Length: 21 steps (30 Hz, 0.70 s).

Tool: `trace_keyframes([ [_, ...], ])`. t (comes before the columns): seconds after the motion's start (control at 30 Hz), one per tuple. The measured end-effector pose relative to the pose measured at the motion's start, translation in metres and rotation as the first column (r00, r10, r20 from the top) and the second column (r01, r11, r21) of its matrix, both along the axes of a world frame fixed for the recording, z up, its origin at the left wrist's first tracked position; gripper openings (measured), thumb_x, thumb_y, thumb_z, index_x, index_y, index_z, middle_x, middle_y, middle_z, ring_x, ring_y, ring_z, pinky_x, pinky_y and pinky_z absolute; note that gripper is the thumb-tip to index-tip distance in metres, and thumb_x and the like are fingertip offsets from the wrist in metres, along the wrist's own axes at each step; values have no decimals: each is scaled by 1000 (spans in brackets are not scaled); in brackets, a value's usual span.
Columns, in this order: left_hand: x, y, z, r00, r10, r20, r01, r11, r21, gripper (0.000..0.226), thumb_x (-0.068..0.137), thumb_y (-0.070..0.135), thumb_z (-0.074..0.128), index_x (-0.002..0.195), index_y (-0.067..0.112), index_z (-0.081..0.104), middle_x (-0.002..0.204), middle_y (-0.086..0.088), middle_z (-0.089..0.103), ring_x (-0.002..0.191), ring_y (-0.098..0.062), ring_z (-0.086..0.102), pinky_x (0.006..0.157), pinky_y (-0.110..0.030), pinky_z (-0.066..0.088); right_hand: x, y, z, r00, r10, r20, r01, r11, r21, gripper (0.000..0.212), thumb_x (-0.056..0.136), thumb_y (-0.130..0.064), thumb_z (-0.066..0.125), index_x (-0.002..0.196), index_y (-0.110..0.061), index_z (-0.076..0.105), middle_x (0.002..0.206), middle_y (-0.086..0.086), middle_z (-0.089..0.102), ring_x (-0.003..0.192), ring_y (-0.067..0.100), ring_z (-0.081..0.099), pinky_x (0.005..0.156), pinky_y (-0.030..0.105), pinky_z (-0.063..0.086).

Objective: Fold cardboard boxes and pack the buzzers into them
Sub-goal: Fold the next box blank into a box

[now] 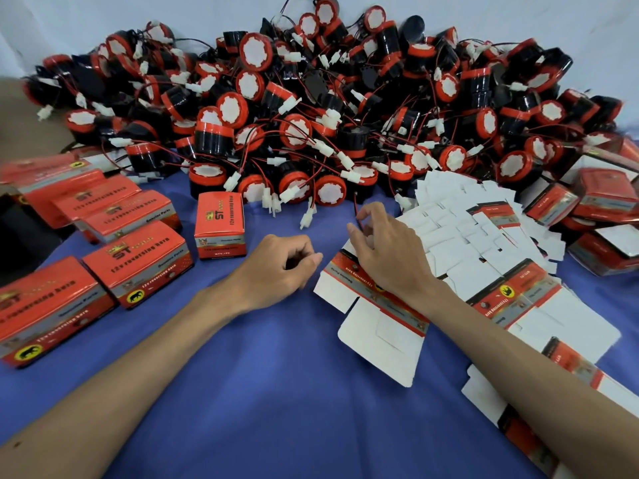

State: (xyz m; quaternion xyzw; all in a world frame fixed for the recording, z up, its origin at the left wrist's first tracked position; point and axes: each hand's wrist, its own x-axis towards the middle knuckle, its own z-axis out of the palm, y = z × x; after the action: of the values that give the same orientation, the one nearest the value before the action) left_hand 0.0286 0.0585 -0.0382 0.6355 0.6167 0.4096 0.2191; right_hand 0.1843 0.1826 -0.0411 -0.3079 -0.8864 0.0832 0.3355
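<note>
A big heap of red-and-black buzzers (pixel 311 108) with red wires and white plugs fills the back of the blue cloth. My right hand (pixel 383 250) hovers over a flat, unfolded red-and-white box (pixel 377 326); its thumb and forefinger pinch a thin red buzzer wire near the heap's front edge. My left hand (pixel 280 267) rests on the cloth just left of that flat box, fingers loosely curled and holding nothing. One folded red box (pixel 220 226) stands upright behind my left hand.
Several folded red boxes (pixel 135 267) lie along the left side. A loose pile of flat white box blanks (pixel 484 229) spreads to the right, with more folded boxes (pixel 601 198) at the far right. Blue cloth (pixel 259 392) shows between my forearms.
</note>
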Motion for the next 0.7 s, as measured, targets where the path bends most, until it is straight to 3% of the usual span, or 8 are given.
trace_keyframes([
  [0.13,-1,-1,2,1000,-2,19,3,999,-41,37,97,24,56,62,14,56,53,3,60,47,-8,48,53,-19,37,1,1,-1,1000,-20,22,20,1000,20,23,99,-27,51,106,-6,54,80,3,58,65,24,56,54,27,32],
  [0.2,2,-2,0,996,-51,-68,47,997,-63,43,92,41,57,63,9,61,56,0,62,49,-13,52,53,-24,39,1,0,-1,1000,-27,6,27,999,20,22,98,-25,52,106,-5,54,79,-1,50,65,25,54,55,28,32],
  [0.27,3,-3,-2,988,-57,-146,51,998,-45,42,83,47,60,64,10,63,55,1,60,50,-12,50,51,-20,36,1,1,-1,999,-36,-15,37,999,25,21,97,-23,54,105,-4,55,80,-1,45,63,22,50,53,27,29],
  [0.4,2,-4,-1,994,-47,-95,45,999,-30,25,83,27,76,66,11,64,58,7,62,50,-6,52,51,-15,37,1,1,0,998,-49,-25,49,999,23,21,96,-22,56,105,-2,57,86,4,49,64,17,45,54,26,31],
  [0.5,5,-4,3,999,-29,-15,28,999,-40,20,85,18,73,68,10,65,62,3,67,52,-7,55,52,-19,42,1,2,0,998,-53,-37,53,999,9,21,96,-21,57,106,-3,57,94,10,54,69,20,50,55,29,38],
  [0.7,6,-3,9,996,66,54,-64,997,-36,18,92,14,63,75,9,65,66,5,68,56,-6,58,55,-13,40,1,5,1,991,-89,-102,79,992,-100,24,95,-23,56,112,-7,53,110,6,56,87,14,53,67,23,33],
])
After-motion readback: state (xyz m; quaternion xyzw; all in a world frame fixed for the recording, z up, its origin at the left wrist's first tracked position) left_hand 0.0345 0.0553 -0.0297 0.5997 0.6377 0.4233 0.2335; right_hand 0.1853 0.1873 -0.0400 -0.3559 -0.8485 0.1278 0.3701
